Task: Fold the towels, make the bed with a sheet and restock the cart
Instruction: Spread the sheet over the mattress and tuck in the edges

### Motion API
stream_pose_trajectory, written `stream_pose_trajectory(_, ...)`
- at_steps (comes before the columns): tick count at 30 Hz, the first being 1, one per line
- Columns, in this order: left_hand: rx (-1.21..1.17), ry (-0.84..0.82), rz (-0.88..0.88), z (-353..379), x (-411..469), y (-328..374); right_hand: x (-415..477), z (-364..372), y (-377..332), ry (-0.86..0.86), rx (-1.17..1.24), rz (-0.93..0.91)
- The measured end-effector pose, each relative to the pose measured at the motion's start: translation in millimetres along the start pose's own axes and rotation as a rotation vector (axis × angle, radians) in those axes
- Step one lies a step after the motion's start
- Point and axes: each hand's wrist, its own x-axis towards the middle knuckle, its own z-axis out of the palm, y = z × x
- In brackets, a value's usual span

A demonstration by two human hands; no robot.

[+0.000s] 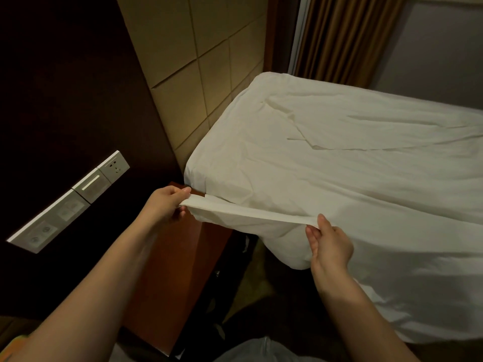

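Observation:
A white sheet (339, 178) lies spread over the bed, creased near the head end. Its near edge is lifted off the mattress corner and pulled taut between my hands. My left hand (164, 205) pinches the corner of that edge, out over the bedside table. My right hand (329, 244) grips the same edge further along, thumb on top, at the bed's near side. Below the lifted edge the sheet hangs loose around the mattress corner.
A reddish wooden bedside table (172, 270) stands between me and the bed. A switch and socket panel (70, 202) is on the dark wall at left. A padded headboard (198, 74) and brown curtains (347, 37) lie behind the bed.

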Motion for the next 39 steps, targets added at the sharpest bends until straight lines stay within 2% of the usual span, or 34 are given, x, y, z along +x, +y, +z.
stream_pose_trajectory(16, -0.055, 0.005, 0.006, 2.2, 7.9, 4.2, 3.5, -1.6, 6.8, -0.018, 0.067, 0.148)
stream_pose_trajectory(27, 0.012, 0.043, 0.049, -0.1, 16.1, -1.0, -2.6, -3.3, 16.8, -0.007, 0.022, 0.059)
stream_pose_trajectory(31, -0.003, 0.03, 0.061, -2.8, 22.3, 1.2, -5.3, 1.1, 15.8, -0.04, 0.085, 0.059)
stream_pose_trajectory(39, 0.127, 0.02, 0.231, 26.2, 24.3, 17.2, -16.1, 14.5, 9.0, -0.031, -0.015, -0.041)
